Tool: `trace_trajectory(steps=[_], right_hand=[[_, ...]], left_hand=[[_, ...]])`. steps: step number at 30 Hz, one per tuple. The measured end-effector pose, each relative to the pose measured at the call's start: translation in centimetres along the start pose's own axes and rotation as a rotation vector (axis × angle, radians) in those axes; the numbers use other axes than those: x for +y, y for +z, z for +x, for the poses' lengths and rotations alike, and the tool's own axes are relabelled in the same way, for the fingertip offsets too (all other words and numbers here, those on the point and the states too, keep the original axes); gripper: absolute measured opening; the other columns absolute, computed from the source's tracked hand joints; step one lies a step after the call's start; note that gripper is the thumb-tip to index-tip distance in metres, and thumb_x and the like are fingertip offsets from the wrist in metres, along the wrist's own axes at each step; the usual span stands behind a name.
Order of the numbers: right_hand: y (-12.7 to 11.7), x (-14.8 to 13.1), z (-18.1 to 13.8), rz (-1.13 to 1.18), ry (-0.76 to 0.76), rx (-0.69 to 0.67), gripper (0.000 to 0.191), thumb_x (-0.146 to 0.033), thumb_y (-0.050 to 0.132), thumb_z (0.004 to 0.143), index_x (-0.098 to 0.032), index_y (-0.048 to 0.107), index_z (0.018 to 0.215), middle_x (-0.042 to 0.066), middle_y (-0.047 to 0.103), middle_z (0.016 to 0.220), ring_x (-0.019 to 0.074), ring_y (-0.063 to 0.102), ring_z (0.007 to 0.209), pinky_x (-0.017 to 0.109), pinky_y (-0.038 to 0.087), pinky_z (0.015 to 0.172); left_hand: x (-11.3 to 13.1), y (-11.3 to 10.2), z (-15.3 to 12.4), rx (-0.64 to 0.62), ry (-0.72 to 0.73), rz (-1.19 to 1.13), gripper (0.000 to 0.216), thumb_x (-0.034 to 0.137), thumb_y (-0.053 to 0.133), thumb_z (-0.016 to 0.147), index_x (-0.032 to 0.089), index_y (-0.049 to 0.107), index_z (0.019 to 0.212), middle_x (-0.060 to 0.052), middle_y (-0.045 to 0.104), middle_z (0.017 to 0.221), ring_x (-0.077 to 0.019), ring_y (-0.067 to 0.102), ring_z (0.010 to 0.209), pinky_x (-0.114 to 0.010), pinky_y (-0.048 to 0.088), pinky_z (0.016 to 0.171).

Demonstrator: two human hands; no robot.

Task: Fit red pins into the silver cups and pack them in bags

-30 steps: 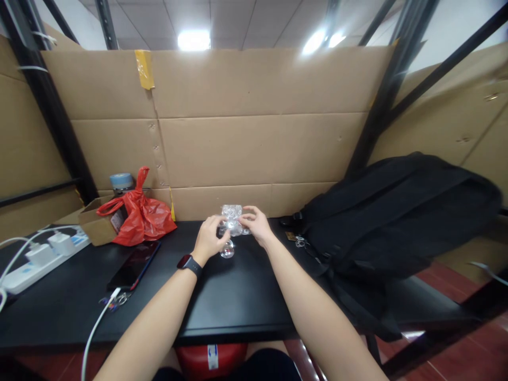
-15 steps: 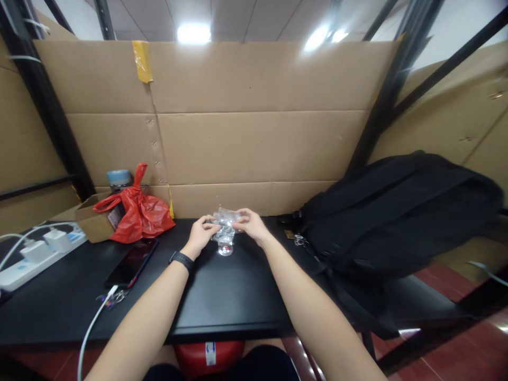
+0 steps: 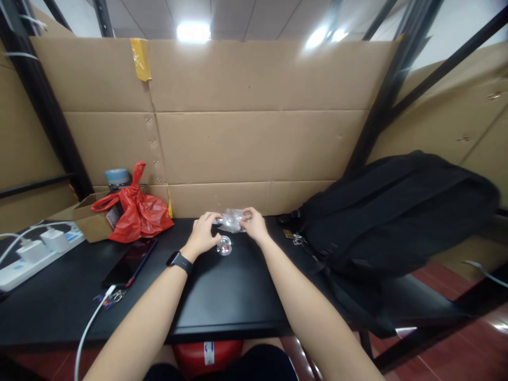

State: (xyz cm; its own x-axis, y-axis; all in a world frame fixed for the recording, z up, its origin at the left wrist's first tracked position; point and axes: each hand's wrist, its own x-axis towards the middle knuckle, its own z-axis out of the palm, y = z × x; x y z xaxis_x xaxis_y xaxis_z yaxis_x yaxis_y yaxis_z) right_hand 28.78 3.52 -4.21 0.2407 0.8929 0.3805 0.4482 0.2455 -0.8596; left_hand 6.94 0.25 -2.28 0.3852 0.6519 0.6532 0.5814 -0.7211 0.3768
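A small crinkled clear plastic bag (image 3: 231, 220) lies on the black table (image 3: 222, 296) near the cardboard wall. My left hand (image 3: 204, 232), with a dark watch on its wrist, pinches the bag's left end. My right hand (image 3: 254, 225) grips its right end with closed fingers. Just in front of the bag a small clear round glass-like piece (image 3: 224, 246) rests on the table, free of both hands.
A black backpack (image 3: 392, 217) fills the table's right side, with keys (image 3: 298, 241) beside it. At the left are a red plastic bag (image 3: 133, 211), a small cardboard box (image 3: 81, 219), a dark phone (image 3: 129, 262), a white power strip (image 3: 29, 254) and a white cable (image 3: 89, 330).
Both hands have lowered the plastic bag from above the table down onto it, toward the wall. The clear round piece stays on the table in front.
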Motion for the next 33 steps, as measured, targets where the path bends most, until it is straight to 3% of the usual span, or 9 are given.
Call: trace_trajectory(steps=[3,6,9,12,15,18,21,27,33], right_hand=[[0.6,-0.3,-0.4,0.182,-0.056,-0.146,0.044,-0.020,0.071,0.062,-0.022,0.057,0.103,-0.004,0.066,0.075,0.0142,0.063,0.062,0.028,0.052,0.064],[0.9,-0.6,-0.5,0.274,-0.105,-0.233,0.042,-0.030,0.071,0.068,-0.020,0.057,0.107,-0.001,0.067,0.080,0.0152,0.064,0.064,0.030,0.053,0.064],[0.4,-0.4,-0.3,0.013,-0.171,-0.199,0.024,-0.029,0.063,0.078,-0.018,0.063,0.100,0.004,0.069,0.088,0.0158,0.063,0.072,0.031,0.052,0.073],[-0.3,0.0,-0.2,-0.369,-0.234,-0.236,0.020,-0.016,0.062,0.078,-0.019,0.069,0.097,0.007,0.069,0.101,0.0190,0.063,0.091,0.033,0.047,0.088],[-0.8,0.2,-0.4,-0.592,-0.224,-0.329,0.036,-0.011,0.065,0.073,-0.022,0.070,0.107,0.008,0.066,0.120,0.0247,0.058,0.113,0.037,0.042,0.098],[-0.9,0.1,-0.7,-0.667,-0.213,-0.401,0.047,-0.011,0.067,0.071,-0.027,0.068,0.115,0.006,0.062,0.132,0.0283,0.053,0.125,0.040,0.039,0.102],[-1.0,-0.1,-0.8,-0.682,-0.200,-0.427,0.048,-0.011,0.067,0.072,-0.027,0.068,0.117,0.006,0.063,0.131,0.0269,0.055,0.122,0.037,0.040,0.100],[-1.0,-0.1,-0.7,-0.663,-0.173,-0.399,0.030,-0.017,0.065,0.080,-0.025,0.068,0.109,0.005,0.072,0.114,0.0250,0.061,0.112,0.035,0.040,0.094],[-0.8,-0.3,-0.3,-0.602,-0.185,-0.293,0.023,-0.019,0.053,0.091,-0.021,0.071,0.104,0.011,0.073,0.110,0.0275,0.064,0.109,0.037,0.041,0.095]], left_hand=[[0.7,0.0,0.0,-0.064,0.027,0.149,0.040,0.014,0.063,0.075,0.026,0.062,0.113,-0.004,0.065,0.120,-0.0248,0.057,0.115,-0.037,0.040,0.092],[0.1,-0.1,0.2,-0.130,0.026,0.214,0.016,0.016,0.060,0.082,0.024,0.067,0.094,-0.003,0.071,0.102,-0.0224,0.062,0.101,-0.035,0.039,0.086],[-1.5,-0.9,0.3,-0.059,-0.073,0.327,0.013,0.016,0.056,0.085,0.022,0.067,0.085,-0.004,0.072,0.094,-0.0225,0.063,0.094,-0.036,0.039,0.085],[-3.9,-1.9,-0.1,0.021,-0.226,0.458,0.019,0.019,0.051,0.088,0.022,0.068,0.096,-0.007,0.071,0.103,-0.0251,0.061,0.101,-0.039,0.040,0.090],[-6.2,-2.0,-0.5,-0.105,-0.385,0.524,0.033,0.029,0.053,0.089,0.023,0.064,0.120,-0.010,0.064,0.128,-0.0304,0.056,0.117,-0.045,0.039,0.097],[-7.6,-1.4,-0.6,-0.253,-0.522,0.511,0.045,0.040,0.047,0.093,0.026,0.054,0.135,-0.010,0.049,0.147,-0.0343,0.045,0.132,-0.052,0.037,0.102],[-7.5,-0.9,-0.6,-0.259,-0.498,0.512,0.049,0.038,0.047,0.092,0.025,0.050,0.139,-0.010,0.044,0.151,-0.0334,0.040,0.136,-0.054,0.035,0.104],[-5.4,-0.5,-0.6,-0.175,-0.395,0.417,0.037,0.033,0.054,0.086,0.026,0.062,0.121,-0.008,0.058,0.134,-0.0310,0.049,0.125,-0.050,0.038,0.102],[-4.0,0.8,-0.5,-0.115,-0.332,0.198,0.026,0.029,0.055,0.087,0.024,0.066,0.109,-0.007,0.065,0.122,-0.0283,0.055,0.119,-0.047,0.041,0.098]])
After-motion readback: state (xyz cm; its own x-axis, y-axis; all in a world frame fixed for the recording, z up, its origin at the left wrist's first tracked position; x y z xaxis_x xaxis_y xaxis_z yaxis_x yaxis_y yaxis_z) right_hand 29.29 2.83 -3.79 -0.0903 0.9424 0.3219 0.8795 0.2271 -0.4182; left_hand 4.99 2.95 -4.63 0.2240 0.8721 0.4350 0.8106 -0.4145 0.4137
